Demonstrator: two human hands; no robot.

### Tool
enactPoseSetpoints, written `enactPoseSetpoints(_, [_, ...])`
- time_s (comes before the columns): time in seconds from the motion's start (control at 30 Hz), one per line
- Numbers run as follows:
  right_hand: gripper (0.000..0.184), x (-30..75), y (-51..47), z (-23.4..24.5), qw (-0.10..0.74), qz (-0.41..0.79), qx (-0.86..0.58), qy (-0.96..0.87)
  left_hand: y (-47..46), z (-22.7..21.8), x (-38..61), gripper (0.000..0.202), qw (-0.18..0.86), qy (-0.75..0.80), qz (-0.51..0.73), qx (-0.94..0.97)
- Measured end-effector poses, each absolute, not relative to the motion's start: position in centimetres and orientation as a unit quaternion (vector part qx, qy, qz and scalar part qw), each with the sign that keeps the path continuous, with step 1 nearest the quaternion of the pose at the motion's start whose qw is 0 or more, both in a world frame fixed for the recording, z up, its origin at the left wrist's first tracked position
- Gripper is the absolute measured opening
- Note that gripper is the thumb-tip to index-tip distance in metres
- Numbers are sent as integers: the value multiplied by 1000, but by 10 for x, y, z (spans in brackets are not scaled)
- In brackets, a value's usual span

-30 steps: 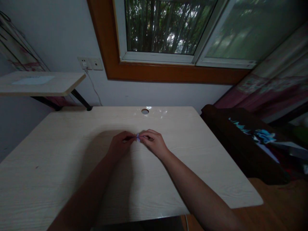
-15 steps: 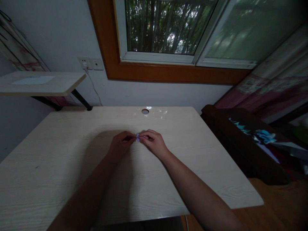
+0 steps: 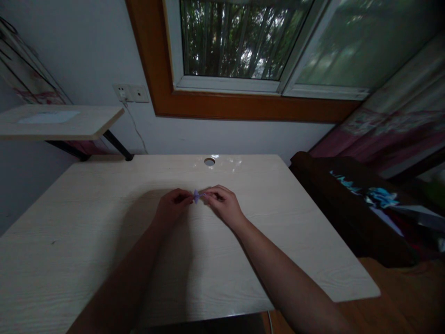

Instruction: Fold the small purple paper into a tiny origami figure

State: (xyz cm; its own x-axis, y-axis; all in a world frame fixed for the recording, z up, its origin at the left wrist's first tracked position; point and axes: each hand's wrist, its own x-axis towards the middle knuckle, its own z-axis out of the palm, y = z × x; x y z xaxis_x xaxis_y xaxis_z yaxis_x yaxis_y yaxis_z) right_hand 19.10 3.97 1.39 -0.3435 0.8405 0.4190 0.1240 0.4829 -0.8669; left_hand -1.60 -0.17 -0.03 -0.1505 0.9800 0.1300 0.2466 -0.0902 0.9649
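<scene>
A small light-purple piece point(image 3: 196, 196), pointed at top and bottom like a tiny bow or folded paper, is held up over the table between my two hands. My left hand point(image 3: 173, 204) pinches its left end with thumb and forefinger. From its right side a thin purple end runs to my right hand point(image 3: 224, 202), whose thumb and forefinger are pinched on it. The exact kind of thing is too small to make out, and my fingertips cover both its ends.
Pale wood-grain table point(image 3: 243, 260) lies under my hands, with a round cable hole point(image 3: 209, 161) near its back edge. A raised shelf point(image 3: 100, 121) with a paper sheet stands at the back left. To the right is a dark brown piece of furniture point(image 3: 313, 190) with things on it.
My hands have moved slightly apart, the left one shifting a little to the left. More of the purple piece and its thin right end now shows between my fingers.
</scene>
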Motion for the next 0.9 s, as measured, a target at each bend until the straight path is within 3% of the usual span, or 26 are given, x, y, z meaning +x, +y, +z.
enactPoseSetpoints(0.37, [19,191,42,10,454,432,-318,-711,-3,6,-12,25,388,565,515,515])
enactPoseSetpoints(0.73, [15,192,38,13,453,346,-337,-749,-3,1,-14,23,368,559,512,539])
enactPoseSetpoints(0.9, [16,191,39,13,467,364,-322,-739,-3,0,-15,20,342,563,511,552])
